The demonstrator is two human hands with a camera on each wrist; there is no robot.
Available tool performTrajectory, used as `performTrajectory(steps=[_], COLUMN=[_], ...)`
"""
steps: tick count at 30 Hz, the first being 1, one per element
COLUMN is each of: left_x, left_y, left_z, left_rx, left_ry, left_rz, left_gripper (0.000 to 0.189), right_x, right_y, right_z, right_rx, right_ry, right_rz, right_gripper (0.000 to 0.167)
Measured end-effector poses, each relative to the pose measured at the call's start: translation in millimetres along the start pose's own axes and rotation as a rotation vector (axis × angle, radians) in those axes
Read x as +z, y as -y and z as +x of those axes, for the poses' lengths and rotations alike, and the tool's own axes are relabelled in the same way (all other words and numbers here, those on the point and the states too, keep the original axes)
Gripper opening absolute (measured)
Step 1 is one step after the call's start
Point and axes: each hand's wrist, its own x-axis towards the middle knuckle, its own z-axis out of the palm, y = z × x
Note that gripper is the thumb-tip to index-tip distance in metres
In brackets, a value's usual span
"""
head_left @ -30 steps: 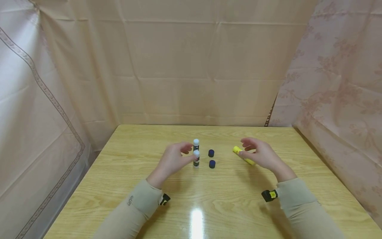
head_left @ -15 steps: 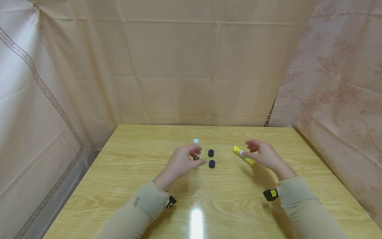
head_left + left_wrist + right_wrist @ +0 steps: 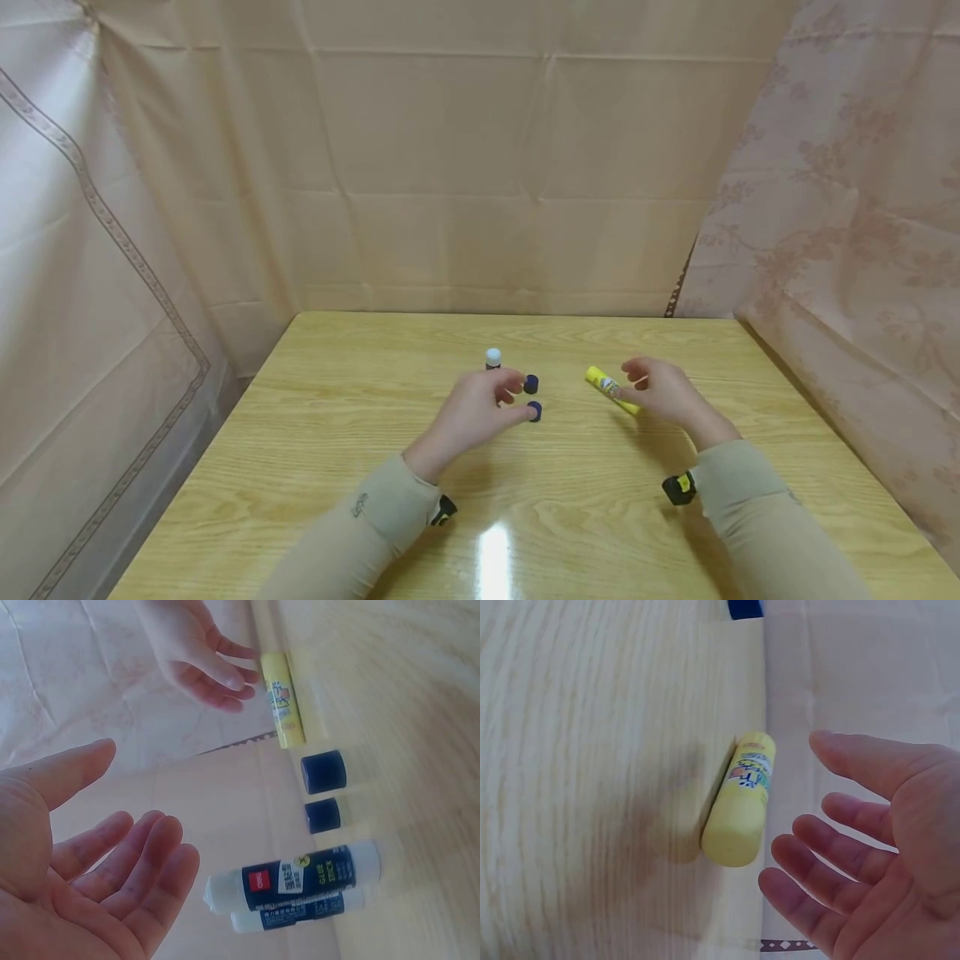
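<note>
My left hand (image 3: 476, 410) hovers with its thumb and fingers apart, its fingertips near two dark blue caps (image 3: 531, 384) on the table; nothing is in its grasp. Two uncapped glue sticks stand upright beside the caps: the nearer glue stick (image 3: 304, 879) partly covers the farther glue stick (image 3: 300, 913) in the left wrist view. In the head view the left hand hides most of them. A yellow glue stick (image 3: 739, 806) lies on its side, slanted. Just right of it and above the table is my right hand (image 3: 660, 392), fingers loosely bent, holding nothing.
The wooden table (image 3: 360, 358) ends at a beige cloth (image 3: 435, 167) behind. Patterned cloth (image 3: 847, 208) hangs on the right and pale cloth (image 3: 90, 292) on the left. A bright reflection lies near the front.
My left hand has moved right, from beside the upright glue sticks to the blue caps. The right hand has drifted slightly right. The yellow glue stick and the caps stay in place.
</note>
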Motion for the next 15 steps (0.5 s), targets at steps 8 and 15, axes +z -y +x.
performTrajectory(steps=[8,15], left_x=[9.8,18.2], left_y=[-3.9,-7.0], left_z=[3.1,6.5], left_rx=[0.021,0.019], left_ry=[0.018,0.048], left_rz=[0.031,0.056], left_gripper=[0.041,0.041], right_x=[5,8], right_y=[-8,-10], right_z=[2.3,1.6], right_rx=[0.001,0.0], right_ry=[0.02,0.022], right_rz=[-0.058,-0.117], right_gripper=[0.05,0.049])
